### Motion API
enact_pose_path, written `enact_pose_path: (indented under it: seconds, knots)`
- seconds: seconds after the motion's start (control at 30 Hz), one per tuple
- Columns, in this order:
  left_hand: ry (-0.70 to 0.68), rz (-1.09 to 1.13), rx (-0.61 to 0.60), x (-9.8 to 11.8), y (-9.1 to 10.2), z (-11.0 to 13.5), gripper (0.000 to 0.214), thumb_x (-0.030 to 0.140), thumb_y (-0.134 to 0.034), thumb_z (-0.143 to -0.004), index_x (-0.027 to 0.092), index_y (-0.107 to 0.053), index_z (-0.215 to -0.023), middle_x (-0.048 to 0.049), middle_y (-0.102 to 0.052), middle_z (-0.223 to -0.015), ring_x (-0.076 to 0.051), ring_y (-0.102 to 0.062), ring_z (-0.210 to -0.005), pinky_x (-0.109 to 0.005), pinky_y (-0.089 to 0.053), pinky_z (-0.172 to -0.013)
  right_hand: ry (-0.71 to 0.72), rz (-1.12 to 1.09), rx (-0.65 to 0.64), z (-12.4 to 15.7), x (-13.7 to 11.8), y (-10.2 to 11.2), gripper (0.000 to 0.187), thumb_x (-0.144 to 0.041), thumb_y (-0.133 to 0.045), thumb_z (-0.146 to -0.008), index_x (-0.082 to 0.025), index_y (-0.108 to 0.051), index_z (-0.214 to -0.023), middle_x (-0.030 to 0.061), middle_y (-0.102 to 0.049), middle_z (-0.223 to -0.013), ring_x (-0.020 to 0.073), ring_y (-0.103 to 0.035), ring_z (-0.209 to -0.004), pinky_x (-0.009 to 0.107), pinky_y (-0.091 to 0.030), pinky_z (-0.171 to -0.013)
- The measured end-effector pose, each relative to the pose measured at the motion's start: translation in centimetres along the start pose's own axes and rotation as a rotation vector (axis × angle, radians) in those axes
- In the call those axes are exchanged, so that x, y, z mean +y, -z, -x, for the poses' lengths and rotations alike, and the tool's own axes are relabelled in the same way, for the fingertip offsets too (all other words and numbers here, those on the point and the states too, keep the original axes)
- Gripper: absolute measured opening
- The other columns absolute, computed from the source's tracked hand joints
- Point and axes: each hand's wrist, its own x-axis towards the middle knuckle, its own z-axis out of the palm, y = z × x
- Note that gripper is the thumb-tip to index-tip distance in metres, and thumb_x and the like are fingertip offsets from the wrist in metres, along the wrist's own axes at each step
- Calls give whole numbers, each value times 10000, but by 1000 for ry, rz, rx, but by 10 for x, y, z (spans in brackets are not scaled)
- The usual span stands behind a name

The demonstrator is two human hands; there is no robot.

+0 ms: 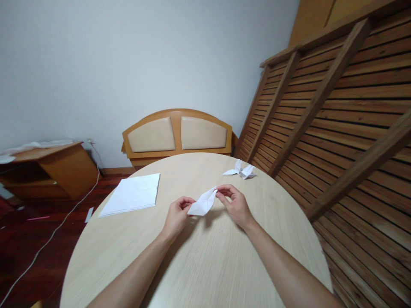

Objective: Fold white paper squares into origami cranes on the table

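A folded piece of white paper [203, 203] is held up a little above the table, tilted, between my two hands. My left hand [178, 214] pinches its left corner, with the fingertips partly hidden behind the paper. At the upper right tip, my right hand [235, 204] grips it between thumb and forefinger. Beyond my right hand lie white folded paper figures [242, 170] with pointed tips; I cannot tell exactly how many. To the left sits a flat stack of white paper sheets [133, 193].
The round pale wooden table [205, 265] fills the middle. A slatted wooden frame [321, 115] leans close along its right side. Behind it stands a padded headboard [178, 132]. At left are a wooden cabinet [69, 171] and a white cable [69, 214] across the dark floor.
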Motion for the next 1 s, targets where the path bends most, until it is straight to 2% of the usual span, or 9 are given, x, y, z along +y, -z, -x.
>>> enact_pose_path:
  seconds: [0.6, 0.77, 1.0]
  knots:
    - [3, -48, -14, -1, 0, 0, 329, 384, -843, -571, 133, -684, -712, -55, -696, -643, -149, -618, -525, -219, -434, -483, -24, -83, -23, 0, -4, 2, 254, -451, -699, -845, -208, -657, -905, 52, -710, -881, 204, -683, -838, 364, -563, -823]
    - [6, -31, -54, -3, 1, 0, 340, 378, -857, -551, 133, -683, -709, -61, -701, -646, -154, -628, -532, -222, -438, -494, -47, -152, -20, -2, -3, 1, 243, -443, -724, -820, -220, -660, -894, 39, -710, -859, 199, -684, -818, 361, -567, -808]
    - [89, -10, -141, -7, 3, 1, 371, 377, -872, -542, 128, -685, -743, -74, -699, -633, -162, -632, -522, -230, -436, -501, -129, -248, -52, -2, -3, 2, 307, -423, -765, -780, -227, -670, -995, 43, -732, -886, 191, -693, -835, 357, -571, -814]
